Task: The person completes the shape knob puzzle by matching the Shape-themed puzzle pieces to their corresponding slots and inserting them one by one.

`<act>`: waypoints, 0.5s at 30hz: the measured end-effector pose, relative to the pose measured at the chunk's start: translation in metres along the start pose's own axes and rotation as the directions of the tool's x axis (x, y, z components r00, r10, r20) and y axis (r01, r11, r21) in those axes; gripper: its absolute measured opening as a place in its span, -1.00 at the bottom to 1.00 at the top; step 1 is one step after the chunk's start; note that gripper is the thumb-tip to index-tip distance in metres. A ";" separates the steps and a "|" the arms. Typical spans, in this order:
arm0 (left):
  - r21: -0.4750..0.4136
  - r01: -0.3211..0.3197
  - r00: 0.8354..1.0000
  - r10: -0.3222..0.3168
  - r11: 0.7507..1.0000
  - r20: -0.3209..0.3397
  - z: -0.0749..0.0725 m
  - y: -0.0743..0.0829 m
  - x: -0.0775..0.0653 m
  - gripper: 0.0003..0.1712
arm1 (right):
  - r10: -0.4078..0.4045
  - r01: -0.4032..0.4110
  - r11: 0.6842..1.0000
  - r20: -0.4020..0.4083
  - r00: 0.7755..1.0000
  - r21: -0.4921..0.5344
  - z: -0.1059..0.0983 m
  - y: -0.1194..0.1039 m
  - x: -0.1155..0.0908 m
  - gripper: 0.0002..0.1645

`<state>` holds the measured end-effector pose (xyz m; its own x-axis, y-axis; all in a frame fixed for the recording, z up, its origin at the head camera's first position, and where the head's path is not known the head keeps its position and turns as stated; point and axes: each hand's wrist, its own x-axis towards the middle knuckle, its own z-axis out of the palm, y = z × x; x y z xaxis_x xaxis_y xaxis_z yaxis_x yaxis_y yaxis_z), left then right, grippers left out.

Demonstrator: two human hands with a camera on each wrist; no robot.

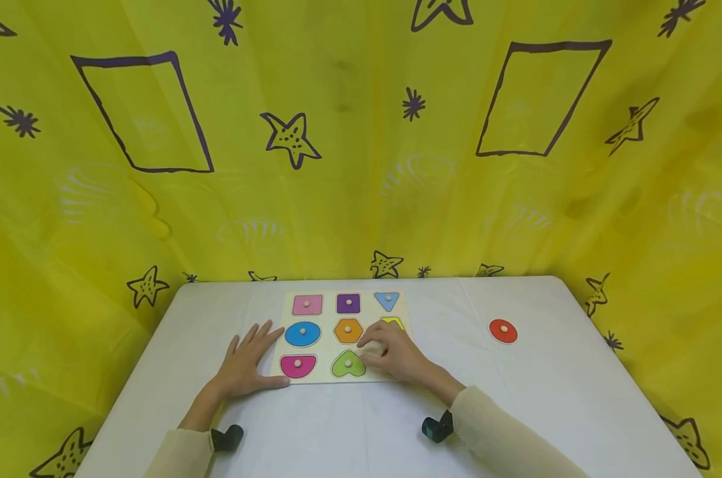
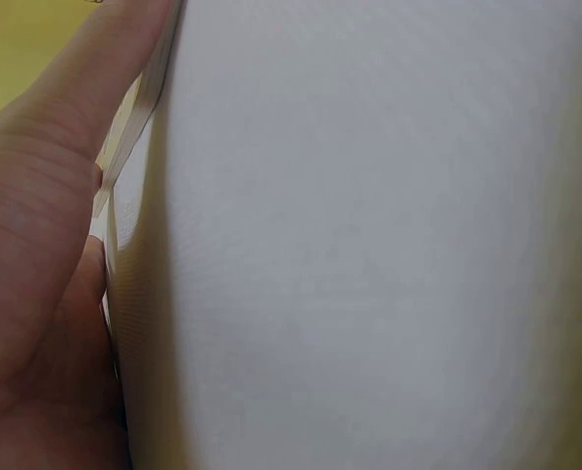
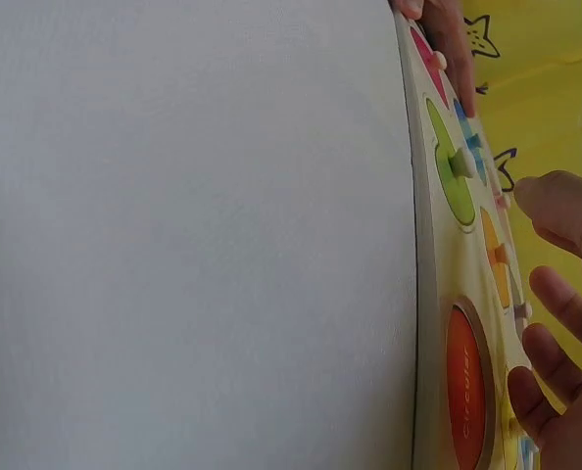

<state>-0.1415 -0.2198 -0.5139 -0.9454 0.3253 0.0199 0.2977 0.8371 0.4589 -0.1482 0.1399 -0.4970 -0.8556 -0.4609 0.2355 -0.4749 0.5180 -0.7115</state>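
A pale shape-puzzle board lies on the table, holding several coloured knobbed pieces. My left hand rests spread against its left side, with the thumb at the near corner. Over the board's near right part hovers my right hand, its fingers loosely bent and apart. In the right wrist view nothing is between those fingers. Beside them is the green heart piece, seated in the board. A red recess printed "Circular" shows below that hand. The yellow piece is partly hidden by it.
A red round piece with a knob lies apart on the right side of the white-covered table. A yellow patterned curtain hangs behind and along the sides. Each wrist wears a small black camera.
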 end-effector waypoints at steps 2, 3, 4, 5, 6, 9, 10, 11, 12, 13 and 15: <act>0.003 0.006 1.000 -0.006 1.000 0.003 0.000 0.000 0.000 0.25 | -0.008 0.008 1.000 -0.004 1.000 -0.011 -0.005 0.002 -0.001 -0.83; 0.007 0.008 1.000 -0.008 1.000 0.004 0.000 0.000 0.001 0.25 | -0.007 0.007 1.000 -0.005 1.000 -0.015 -0.008 0.002 -0.002 -0.83; 0.008 0.012 1.000 -0.012 1.000 0.009 0.000 -0.001 0.001 0.26 | 0.001 -0.001 1.000 -0.004 1.000 -0.009 -0.011 0.003 -0.002 -0.82; 0.011 0.014 1.000 -0.014 1.000 0.010 0.000 -0.001 0.001 0.26 | 0.013 -0.013 1.000 -0.003 1.000 -0.001 -0.013 0.004 -0.003 -0.82; 0.015 0.015 1.000 -0.015 1.000 0.010 0.001 -0.001 0.001 0.26 | 0.026 -0.026 1.000 -0.003 1.000 -0.003 -0.016 0.005 -0.003 -0.82; 0.020 0.013 1.000 -0.014 1.000 0.008 0.001 -0.002 0.001 0.26 | 0.073 -0.073 0.997 -0.007 0.997 0.002 -0.023 0.006 -0.004 -0.80; 0.023 0.013 1.000 -0.013 1.000 0.008 0.001 -0.002 0.001 0.26 | 0.080 -0.080 0.997 -0.013 0.997 0.000 -0.025 0.007 -0.004 -0.80; 0.024 0.012 1.000 -0.012 1.000 0.006 0.001 -0.002 0.001 0.26 | 0.088 -0.088 0.996 -0.021 0.996 -0.003 -0.026 0.007 -0.004 -0.80; 0.025 0.012 1.000 -0.012 1.000 0.005 0.001 -0.002 0.001 0.25 | 0.091 -0.092 0.996 -0.030 0.995 -0.011 -0.028 0.007 -0.004 -0.79; 0.024 0.011 1.000 -0.011 1.000 0.004 0.001 -0.002 0.001 0.25 | 0.092 -0.093 0.996 -0.037 0.995 -0.010 -0.030 0.007 -0.004 -0.79; 0.021 0.009 1.000 -0.009 1.000 0.002 0.001 -0.001 0.001 0.25 | 0.085 -0.085 0.996 -0.054 0.995 -0.016 -0.033 0.008 -0.005 -0.79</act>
<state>-0.1424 -0.2201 -0.5158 -0.9476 0.3191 0.0139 0.2922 0.8488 0.4406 -0.1545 0.1697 -0.4818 -0.9025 -0.3763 0.2096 -0.4032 0.5670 -0.7183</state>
